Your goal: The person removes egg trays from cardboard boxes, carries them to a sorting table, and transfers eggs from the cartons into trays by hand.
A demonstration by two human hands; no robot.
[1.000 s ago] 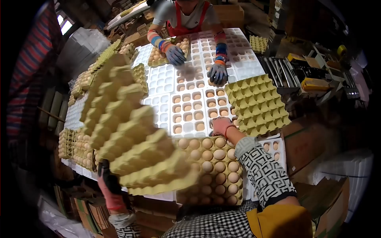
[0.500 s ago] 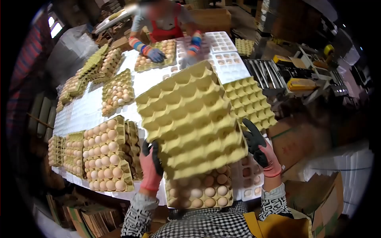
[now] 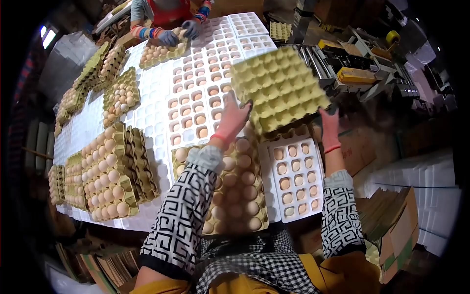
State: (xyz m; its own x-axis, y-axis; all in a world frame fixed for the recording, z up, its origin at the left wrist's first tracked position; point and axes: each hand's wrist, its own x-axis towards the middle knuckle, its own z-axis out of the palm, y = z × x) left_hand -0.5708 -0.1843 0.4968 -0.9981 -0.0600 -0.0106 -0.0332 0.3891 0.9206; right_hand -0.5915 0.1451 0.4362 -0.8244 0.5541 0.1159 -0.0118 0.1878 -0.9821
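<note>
An empty yellowish pulp egg tray (image 3: 279, 88) is held between my two gloved hands, tilted above the right side of the table. My left hand (image 3: 232, 119) grips its left edge, with the thumb at the rim. At the lower right corner, my right hand (image 3: 331, 128) has its fingertips partly hidden by the tray. Below my left forearm lies a pulp tray full of eggs (image 3: 235, 191). Beside it, a white foam tray (image 3: 298, 181) holds eggs in square pockets. More egg-filled white trays (image 3: 193, 115) lie beyond my left hand.
Pulp trays full of eggs (image 3: 105, 171) stand on edge at the left. Another partly filled tray (image 3: 121, 95) lies farther back. Across the table, a co-worker's gloved hands (image 3: 178, 34) are at an egg tray. A roller conveyor (image 3: 318, 66) and cardboard (image 3: 399, 230) are at the right.
My hands have moved the empty egg tray away from me and to the right, uncovering the full egg tray and white trays. The co-worker's hands have come together over their tray.
</note>
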